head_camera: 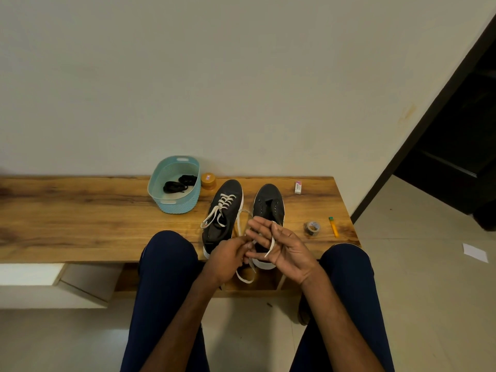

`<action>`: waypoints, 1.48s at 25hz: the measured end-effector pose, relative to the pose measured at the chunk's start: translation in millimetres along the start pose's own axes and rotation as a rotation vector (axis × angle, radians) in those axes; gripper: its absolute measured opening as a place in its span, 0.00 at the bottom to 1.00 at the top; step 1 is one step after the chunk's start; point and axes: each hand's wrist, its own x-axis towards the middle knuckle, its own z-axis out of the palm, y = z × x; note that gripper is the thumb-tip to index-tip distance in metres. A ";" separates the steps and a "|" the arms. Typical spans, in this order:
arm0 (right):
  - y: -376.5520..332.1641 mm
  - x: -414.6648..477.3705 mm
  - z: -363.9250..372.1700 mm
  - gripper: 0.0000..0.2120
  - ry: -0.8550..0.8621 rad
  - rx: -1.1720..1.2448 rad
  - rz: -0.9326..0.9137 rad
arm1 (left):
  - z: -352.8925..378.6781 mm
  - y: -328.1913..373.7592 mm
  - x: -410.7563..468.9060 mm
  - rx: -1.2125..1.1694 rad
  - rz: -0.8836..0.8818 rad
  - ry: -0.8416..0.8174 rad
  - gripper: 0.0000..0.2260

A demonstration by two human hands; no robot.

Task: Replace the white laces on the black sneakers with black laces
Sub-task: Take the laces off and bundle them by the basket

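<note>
White lace (271,244), flat and limp, across right fingers (259,224).

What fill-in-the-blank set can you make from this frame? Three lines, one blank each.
1. The black laces lie in the ____.
2. The sneaker nearer the tape roll has ____ laces threaded.
3. The left hand pinches a loose white ____, which loops over the fingers of the right hand.
Missing: basket; no; lace.
</note>
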 end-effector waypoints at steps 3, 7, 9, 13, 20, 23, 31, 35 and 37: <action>-3.0 -0.3 -1.5 0.18 0.000 -0.033 -0.007 | 2.9 -4.3 -0.6 0.179 -0.028 -0.030 0.09; -4.7 10.7 -1.7 0.20 0.098 0.185 -0.220 | 7.8 2.1 -3.6 0.138 0.016 -0.111 0.09; 1.0 18.3 -8.6 0.19 0.226 -0.083 -0.316 | 7.9 5.0 -5.8 0.117 0.067 -0.119 0.08; 20.5 23.6 -13.1 0.15 0.275 -0.625 -0.294 | -2.3 8.8 -10.2 0.073 0.152 -0.123 0.07; 27.3 12.7 -0.8 0.12 0.114 -0.496 0.052 | -9.4 2.2 -7.5 0.091 0.278 0.132 0.12; 21.1 7.8 2.3 0.16 0.070 -0.365 0.153 | -9.7 3.1 -5.0 0.232 0.294 0.262 0.15; 8.4 -2.9 3.4 0.29 -0.164 -0.355 0.244 | -14.8 6.8 3.2 -0.083 0.209 0.357 0.04; -2.7 -3.4 15.6 0.32 -0.245 -0.291 0.175 | -13.0 5.4 5.3 -0.302 0.220 0.221 0.11; -10.2 -0.5 21.7 0.35 -0.280 -0.240 0.118 | -7.4 6.2 2.3 -0.453 0.235 0.087 0.07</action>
